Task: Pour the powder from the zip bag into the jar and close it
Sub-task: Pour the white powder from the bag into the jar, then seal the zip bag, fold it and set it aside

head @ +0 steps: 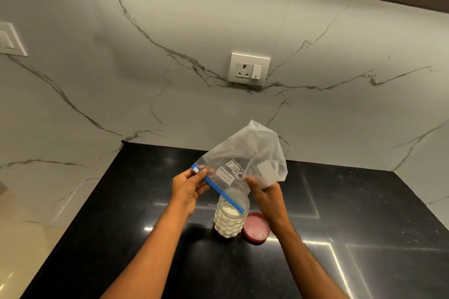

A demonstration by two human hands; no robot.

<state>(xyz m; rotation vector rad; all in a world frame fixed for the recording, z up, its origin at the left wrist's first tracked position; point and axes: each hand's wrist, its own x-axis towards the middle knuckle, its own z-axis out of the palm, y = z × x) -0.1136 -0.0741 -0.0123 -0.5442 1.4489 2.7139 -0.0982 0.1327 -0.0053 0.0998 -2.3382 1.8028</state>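
Head view: both hands (188,188) (267,195) pinching upturned zip bag (245,155) above open jar (230,218), red lid (257,228) beside.

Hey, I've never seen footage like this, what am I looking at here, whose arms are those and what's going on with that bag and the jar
There is no machine here. The one picture comes from a camera worn on a person's head, looking forward and down, so the two bare arms reaching in from the bottom are that person's own.

The left hand pinches the blue zip strip of a clear zip bag; the right hand grips the bag's other side. The bag is turned upside down, its mouth over an open jar that already holds white powder. The bag looks nearly empty.

The jar stands on a black countertop. Its red lid lies beside it, so the jar is not yet closed. Behind is a marble wall with a power socket.
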